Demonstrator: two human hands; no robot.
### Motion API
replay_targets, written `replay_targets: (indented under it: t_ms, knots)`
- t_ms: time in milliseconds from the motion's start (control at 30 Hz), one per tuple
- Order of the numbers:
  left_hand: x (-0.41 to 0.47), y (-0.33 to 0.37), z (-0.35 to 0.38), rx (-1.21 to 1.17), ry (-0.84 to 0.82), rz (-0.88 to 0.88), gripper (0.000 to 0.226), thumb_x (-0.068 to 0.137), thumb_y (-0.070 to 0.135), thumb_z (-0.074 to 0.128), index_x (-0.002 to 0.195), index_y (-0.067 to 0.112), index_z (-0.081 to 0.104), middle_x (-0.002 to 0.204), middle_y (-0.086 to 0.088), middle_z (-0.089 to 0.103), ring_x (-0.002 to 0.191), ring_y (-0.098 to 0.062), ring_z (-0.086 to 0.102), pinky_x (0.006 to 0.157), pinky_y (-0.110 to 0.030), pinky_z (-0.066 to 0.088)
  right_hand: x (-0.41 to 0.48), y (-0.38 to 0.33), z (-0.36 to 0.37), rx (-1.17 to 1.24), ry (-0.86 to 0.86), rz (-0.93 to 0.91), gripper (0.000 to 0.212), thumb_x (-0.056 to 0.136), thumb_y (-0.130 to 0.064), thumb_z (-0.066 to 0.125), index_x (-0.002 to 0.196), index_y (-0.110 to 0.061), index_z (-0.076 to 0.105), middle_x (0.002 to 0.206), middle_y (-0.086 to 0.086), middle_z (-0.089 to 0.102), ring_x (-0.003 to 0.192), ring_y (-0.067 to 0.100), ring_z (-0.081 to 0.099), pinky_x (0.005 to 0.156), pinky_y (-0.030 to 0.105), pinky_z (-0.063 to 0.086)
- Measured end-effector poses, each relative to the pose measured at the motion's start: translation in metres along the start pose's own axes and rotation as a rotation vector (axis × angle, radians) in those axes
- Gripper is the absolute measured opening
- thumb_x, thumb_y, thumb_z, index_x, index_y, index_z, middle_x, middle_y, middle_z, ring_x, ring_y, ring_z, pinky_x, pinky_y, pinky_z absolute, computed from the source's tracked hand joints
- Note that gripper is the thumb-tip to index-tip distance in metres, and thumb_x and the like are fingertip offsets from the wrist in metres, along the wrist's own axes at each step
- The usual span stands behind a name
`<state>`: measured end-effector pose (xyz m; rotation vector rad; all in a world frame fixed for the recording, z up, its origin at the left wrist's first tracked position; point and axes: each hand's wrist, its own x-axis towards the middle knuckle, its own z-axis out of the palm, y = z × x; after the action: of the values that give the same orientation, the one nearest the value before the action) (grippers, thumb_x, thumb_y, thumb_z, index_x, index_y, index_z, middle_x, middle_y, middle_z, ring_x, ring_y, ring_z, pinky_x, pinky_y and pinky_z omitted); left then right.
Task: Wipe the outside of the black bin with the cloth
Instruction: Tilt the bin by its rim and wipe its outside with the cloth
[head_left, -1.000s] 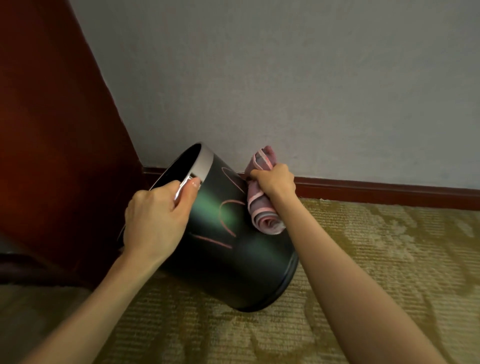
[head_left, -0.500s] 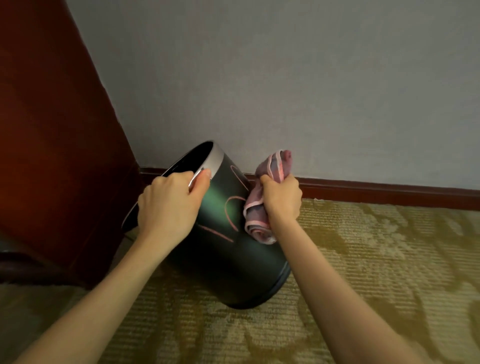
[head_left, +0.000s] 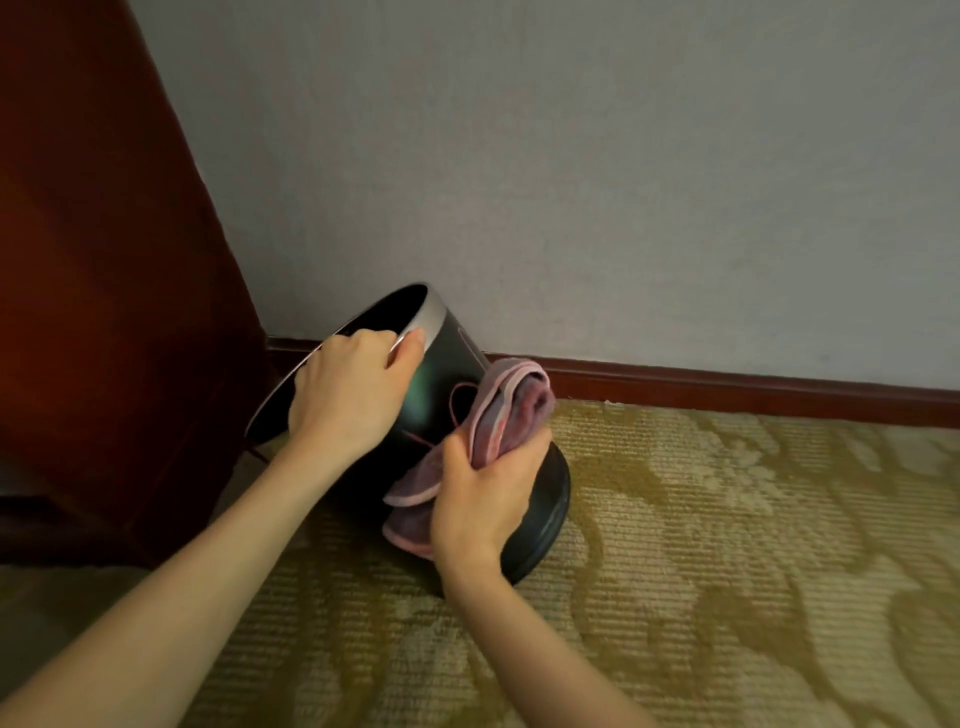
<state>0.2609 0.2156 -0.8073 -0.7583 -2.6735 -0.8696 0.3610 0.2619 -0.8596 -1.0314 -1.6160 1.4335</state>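
Note:
The black bin (head_left: 447, 374) has a silver rim and a thin red line drawing on its side. It is tilted to the left on the carpet, its base at the lower right. My left hand (head_left: 345, 397) grips the rim at the top. My right hand (head_left: 483, 499) holds a folded pink-and-grey cloth (head_left: 506, 410) and presses it against the lower side of the bin, near the base. The hand and cloth hide part of the bin's side.
A dark red wooden panel (head_left: 104, 260) stands close on the left. A grey wall (head_left: 571, 156) with a red-brown skirting board (head_left: 727, 389) runs behind the bin. A patterned olive carpet (head_left: 727, 545) covers the floor.
My right hand has slid the cloth down the bin's side from near the upper part toward the base. The left hand keeps its hold on the rim.

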Motion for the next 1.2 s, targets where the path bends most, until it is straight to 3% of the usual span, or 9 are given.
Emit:
replay_targets:
  t_ms: [200,333,467,567,767,900,1100,1200]
  knots:
    - [-0.007,-0.007,-0.001,-0.007,0.026,0.028,0.050,0.096,0.044,0.037,0.052,0.020,0.029,0.073,-0.023,0.061,0.076,-0.045,0.057,0.061,-0.041,0.037,0.034,-0.013,0.002,-0.100,0.012,0.044,0.033,0.076,-0.030,0.065,0.094,-0.028,0.037,0.091,-0.003,0.055,0.087,0.027,0.058,0.075,0.033,0.038]
    - [-0.009,-0.014,-0.003,-0.010,0.020,0.068,0.051,0.097,0.041,0.036,0.051,0.021,0.029,0.052,-0.005,0.044,0.058,-0.036,0.053,0.052,-0.035,0.031,0.070,-0.028,0.010,-0.224,-0.095,0.053,0.029,0.079,-0.033,0.062,0.094,-0.022,0.040,0.097,0.003,0.057,0.093,0.029,0.058,0.081,0.035,0.044]
    - [-0.017,-0.019,-0.003,-0.030,0.034,0.106,0.051,0.097,0.037,0.040,0.049,0.022,0.029,0.043,0.003,0.035,0.041,-0.020,0.039,0.045,-0.031,0.022,0.114,-0.039,0.022,-0.383,-0.237,0.086,0.028,0.082,-0.035,0.061,0.097,-0.014,0.050,0.104,0.011,0.059,0.099,0.033,0.058,0.077,0.033,0.040]
    - [-0.023,-0.022,-0.006,-0.033,0.048,0.110,0.052,0.097,0.036,0.043,0.049,0.023,0.027,0.041,0.005,0.030,0.038,-0.018,0.034,0.045,-0.030,0.021,0.139,-0.039,0.036,-0.458,-0.328,0.117,0.040,0.081,-0.033,0.064,0.111,-0.008,0.058,0.116,0.017,0.062,0.102,0.035,0.060,0.075,0.033,0.044]
    - [-0.033,-0.026,-0.010,-0.042,0.051,0.138,0.047,0.094,0.039,0.040,0.051,0.028,0.024,0.040,0.009,0.024,0.034,-0.010,0.029,0.042,-0.026,0.019,0.168,-0.032,0.052,-0.525,-0.518,0.228,0.066,0.075,-0.028,0.072,0.135,-0.014,0.048,0.116,0.016,0.063,0.089,0.029,0.061,0.075,0.032,0.049]
    - [-0.031,-0.027,-0.010,0.010,0.063,0.105,0.046,0.092,0.044,0.035,0.052,0.027,0.023,0.040,0.008,0.024,0.036,-0.018,0.029,0.044,-0.028,0.020,0.172,-0.026,0.054,-0.525,-0.484,0.218,0.065,0.075,-0.028,0.072,0.133,-0.014,0.049,0.116,0.013,0.062,0.095,0.030,0.062,0.080,0.033,0.050]
    - [-0.029,-0.028,-0.006,0.046,0.079,0.124,0.048,0.094,0.040,0.037,0.051,0.026,0.023,0.040,0.009,0.028,0.036,-0.010,0.028,0.041,-0.024,0.017,0.157,-0.023,0.044,-0.457,-0.324,0.163,0.045,0.077,-0.032,0.068,0.115,-0.009,0.059,0.114,0.015,0.064,0.098,0.035,0.062,0.085,0.039,0.051]
    - [-0.019,-0.024,-0.004,0.048,0.092,0.089,0.050,0.096,0.042,0.036,0.052,0.021,0.029,0.047,-0.004,0.046,0.045,-0.029,0.044,0.046,-0.033,0.031,0.135,-0.031,0.036,-0.396,-0.217,0.102,0.040,0.082,-0.035,0.062,0.111,-0.009,0.057,0.117,0.014,0.063,0.104,0.037,0.059,0.085,0.039,0.046]
